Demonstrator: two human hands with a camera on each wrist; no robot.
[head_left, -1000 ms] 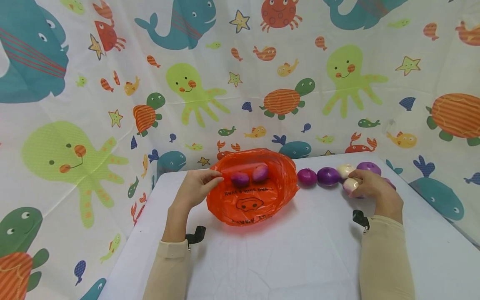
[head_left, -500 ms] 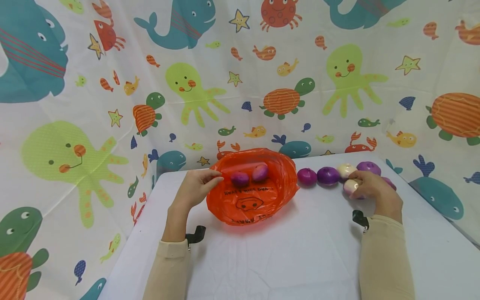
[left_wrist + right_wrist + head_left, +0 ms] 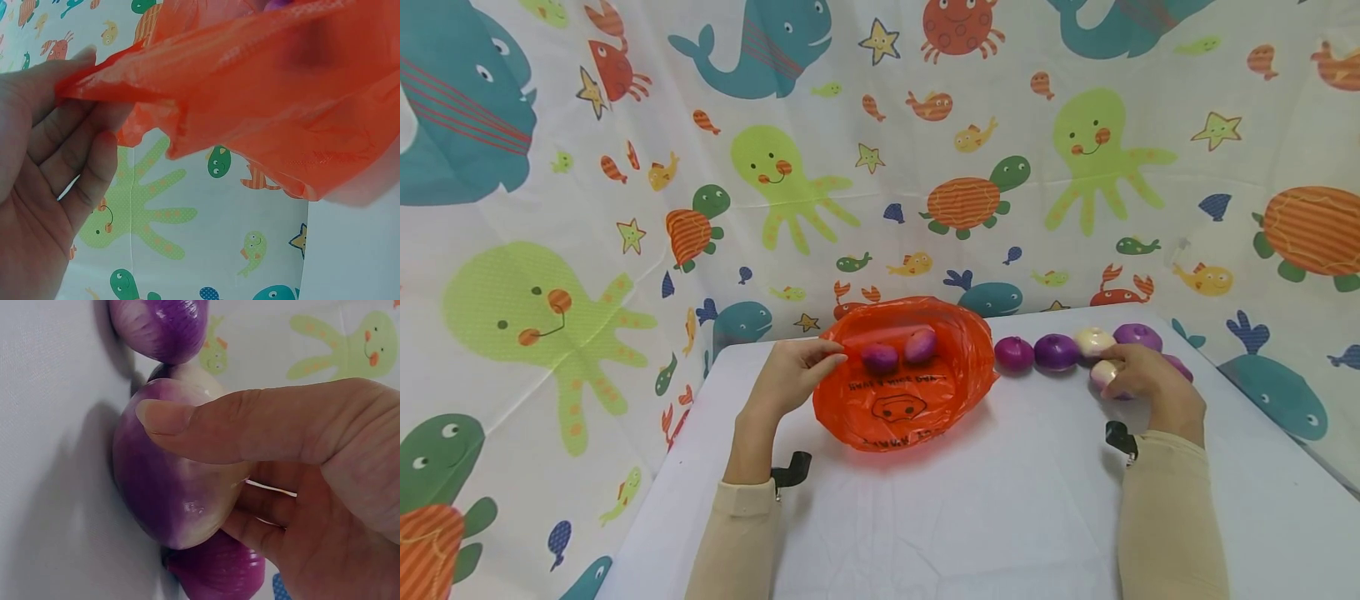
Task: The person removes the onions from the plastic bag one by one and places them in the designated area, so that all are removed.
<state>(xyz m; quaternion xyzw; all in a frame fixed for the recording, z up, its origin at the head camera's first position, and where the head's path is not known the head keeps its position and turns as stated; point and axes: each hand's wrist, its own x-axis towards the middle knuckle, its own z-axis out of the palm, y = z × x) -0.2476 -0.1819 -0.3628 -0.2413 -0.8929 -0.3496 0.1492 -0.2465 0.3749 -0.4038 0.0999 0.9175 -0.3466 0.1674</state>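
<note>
My left hand (image 3: 786,379) pinches the left rim of a red plastic bag (image 3: 898,408) between thumb and fingers. The bag lies on its side, mouth towards me, with two purple onions (image 3: 881,358) inside. In the left wrist view the bag's edge is pulled out taut from the fingers. At the right, my right hand (image 3: 1153,383) grips a purple-and-white onion (image 3: 165,487), thumb across its near side and fingers behind it. This onion appears to touch the table. Beside it are a whitish onion (image 3: 1093,342) and several purple onions (image 3: 1057,353).
A white-covered table (image 3: 955,525) stands under everything. Behind and beside it hangs a curtain (image 3: 887,142) printed with sea animals. The row of onions runs from the bag's right rim to the right hand. A small black camera (image 3: 792,470) sits on each wrist.
The purple-and-white onion has shifted very slightly to the right in my right hand. My left hand and the bag have hardly moved.
</note>
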